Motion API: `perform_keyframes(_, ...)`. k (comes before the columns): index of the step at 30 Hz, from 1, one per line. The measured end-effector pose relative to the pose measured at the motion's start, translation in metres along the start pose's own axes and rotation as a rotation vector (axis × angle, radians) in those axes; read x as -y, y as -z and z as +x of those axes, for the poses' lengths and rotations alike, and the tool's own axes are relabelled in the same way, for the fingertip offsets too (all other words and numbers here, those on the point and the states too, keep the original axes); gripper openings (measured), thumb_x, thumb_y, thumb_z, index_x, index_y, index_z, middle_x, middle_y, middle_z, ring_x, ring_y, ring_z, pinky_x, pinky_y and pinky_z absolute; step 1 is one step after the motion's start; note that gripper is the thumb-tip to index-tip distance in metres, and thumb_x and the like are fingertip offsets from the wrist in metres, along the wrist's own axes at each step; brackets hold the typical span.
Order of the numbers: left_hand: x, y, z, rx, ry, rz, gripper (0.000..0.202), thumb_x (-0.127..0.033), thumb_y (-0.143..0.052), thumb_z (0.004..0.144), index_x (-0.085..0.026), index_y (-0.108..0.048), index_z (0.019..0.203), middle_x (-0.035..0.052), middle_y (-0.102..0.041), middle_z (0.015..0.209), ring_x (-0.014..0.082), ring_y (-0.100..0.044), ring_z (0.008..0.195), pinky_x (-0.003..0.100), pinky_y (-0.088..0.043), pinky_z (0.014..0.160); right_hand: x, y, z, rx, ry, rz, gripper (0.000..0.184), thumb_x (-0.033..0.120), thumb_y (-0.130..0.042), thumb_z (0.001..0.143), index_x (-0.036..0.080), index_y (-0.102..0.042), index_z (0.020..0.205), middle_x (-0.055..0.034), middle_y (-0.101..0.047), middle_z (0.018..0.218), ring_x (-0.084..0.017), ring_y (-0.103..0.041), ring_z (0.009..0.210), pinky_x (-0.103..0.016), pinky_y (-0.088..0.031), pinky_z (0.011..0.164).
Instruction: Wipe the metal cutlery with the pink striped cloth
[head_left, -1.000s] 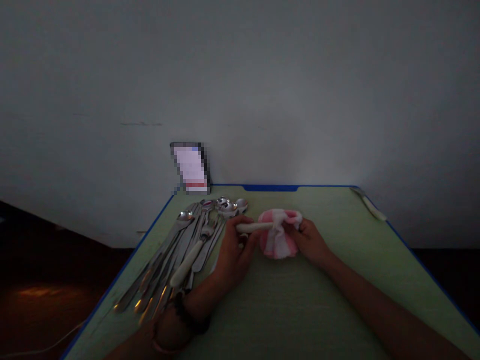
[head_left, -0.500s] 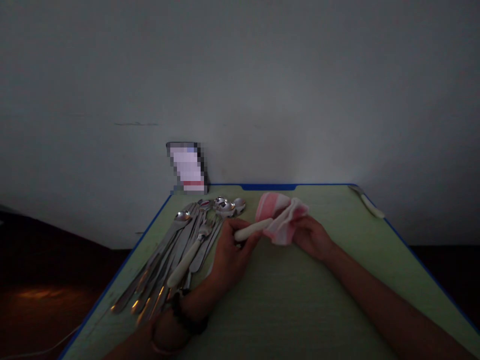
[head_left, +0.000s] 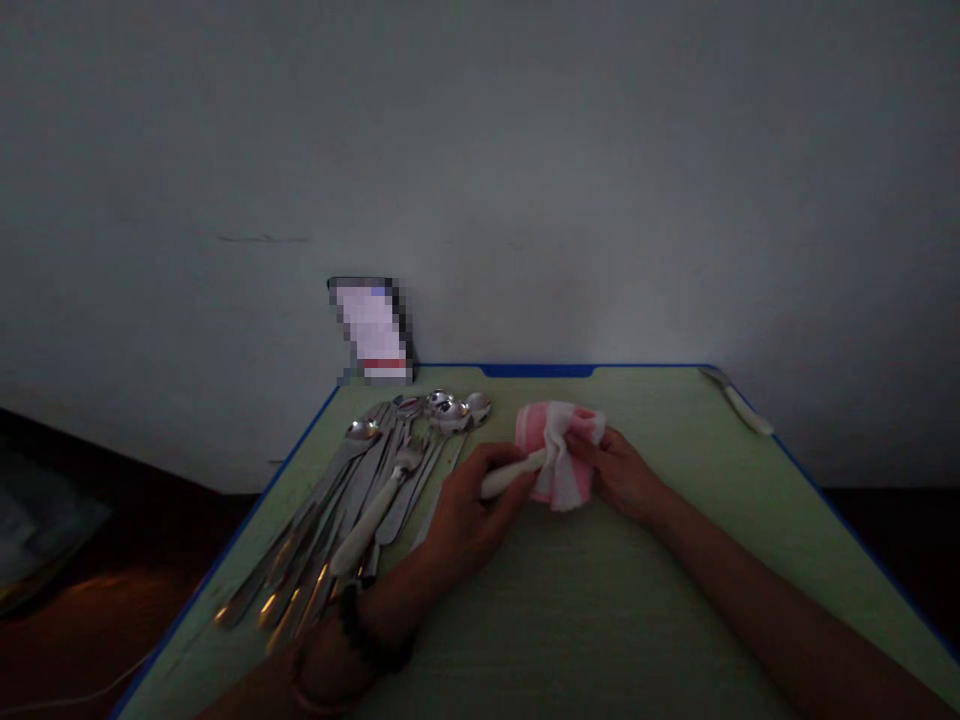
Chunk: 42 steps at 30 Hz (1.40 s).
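Cloth [head_left: 566, 485] gripped by right hand [head_left: 626, 478] has lowered; left hand [head_left: 472, 508] grips white handle [head_left: 502, 480].

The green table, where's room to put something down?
Bare patches: between the pink-and-white cloth and the white-handled utensil at far right; and nearer, between both forearms. It's crowded left, where cutlery spreads beside the left hand.

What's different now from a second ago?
The white handle in the left hand has tilted, its cloth end higher, and that hand has shifted slightly right, away from the cutlery pile. Nothing was let go: the right hand still holds the pink-and-white cloth. Pile and phone stayed put.
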<state>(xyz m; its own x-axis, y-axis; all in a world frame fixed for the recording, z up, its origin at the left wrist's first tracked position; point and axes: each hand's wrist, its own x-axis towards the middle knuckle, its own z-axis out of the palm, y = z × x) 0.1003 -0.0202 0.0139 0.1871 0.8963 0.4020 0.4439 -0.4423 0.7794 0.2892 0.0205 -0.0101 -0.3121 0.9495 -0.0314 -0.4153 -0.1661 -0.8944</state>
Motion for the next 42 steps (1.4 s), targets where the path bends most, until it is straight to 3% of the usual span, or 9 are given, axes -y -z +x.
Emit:
perform_keyframes(6,0.002,0.0,-0.001,-0.013,-0.027,0.011,0.015,-0.023,-0.057,0.081,-0.019,-0.052,0.094,-0.0005,-0.059,0.079,0.0095,-0.054,0.063,0.019,-0.043,0.054,0.001,0.003,-0.002,-0.044,-0.027,-0.012,0.014,0.022,-0.067,0.069,0.02,-0.064,0.082,0.001,-0.067,0.076,-0.013,-0.061,0.069,-0.027,-0.047,0.072)
perform_keyframes(14,0.002,0.001,-0.001,0.0,0.01,0.024,0.015,-0.025,-0.058,0.08,-0.019,-0.053,0.093,-0.0001,-0.06,0.079,0.0109,-0.054,0.064,0.02,-0.042,0.053,0.0,0.006,-0.003,-0.043,-0.039,-0.036,0.021,0.019,-0.069,0.065,0.018,-0.065,0.086,0.0004,-0.068,0.079,-0.012,-0.06,0.067,-0.024,-0.047,0.065)
perform_keyframes(20,-0.003,0.002,0.0,0.007,0.037,0.0,0.015,-0.028,-0.058,0.079,-0.018,-0.054,0.091,-0.0002,-0.06,0.077,0.0112,-0.055,0.062,0.021,-0.042,0.052,-0.004,0.005,-0.001,-0.039,0.001,-0.072,0.02,0.024,-0.071,0.067,0.019,-0.063,0.085,0.0006,-0.067,0.082,-0.013,-0.06,0.072,-0.026,-0.047,0.071)
perform_keyframes(27,-0.005,0.003,0.001,-0.009,0.033,-0.017,0.014,-0.024,-0.057,0.08,-0.018,-0.054,0.092,0.001,-0.063,0.083,0.0123,-0.058,0.071,0.022,-0.046,0.061,-0.003,0.003,0.0,-0.108,-0.027,-0.057,0.033,0.045,-0.056,0.08,0.019,-0.062,0.099,-0.0045,-0.069,0.087,-0.017,-0.063,0.08,-0.03,-0.047,0.078)
perform_keyframes(34,-0.013,0.008,0.001,0.056,0.076,-0.026,0.013,-0.028,-0.056,0.082,-0.018,-0.056,0.089,-0.0009,-0.063,0.075,0.0111,-0.056,0.064,0.021,-0.043,0.057,-0.002,0.004,-0.004,-0.018,-0.066,-0.093,0.032,0.043,-0.06,0.077,0.018,-0.064,0.096,-0.0047,-0.069,0.086,-0.016,-0.063,0.076,-0.03,-0.047,0.074)
perform_keyframes(39,-0.042,0.042,0.038,0.157,0.028,0.07,0.016,-0.033,-0.05,0.085,-0.019,-0.057,0.086,-0.0028,-0.059,0.069,0.0101,-0.052,0.057,0.02,-0.039,0.053,0.039,-0.006,-0.004,0.084,-0.004,-0.281,0.034,0.038,-0.063,0.075,0.016,-0.064,0.102,-0.0067,-0.068,0.093,-0.02,-0.062,0.085,-0.033,-0.045,0.078)
perform_keyframes(42,-0.058,0.064,0.07,0.261,-0.019,0.139,0.021,-0.037,-0.049,0.085,-0.021,-0.058,0.096,-0.0001,-0.063,0.082,0.0131,-0.056,0.068,0.023,-0.042,0.06,0.083,-0.019,0.002,-0.019,0.142,-0.569,0.029,0.038,-0.059,0.078,0.017,-0.066,0.096,-0.0051,-0.068,0.092,-0.018,-0.061,0.08,-0.031,-0.045,0.074)
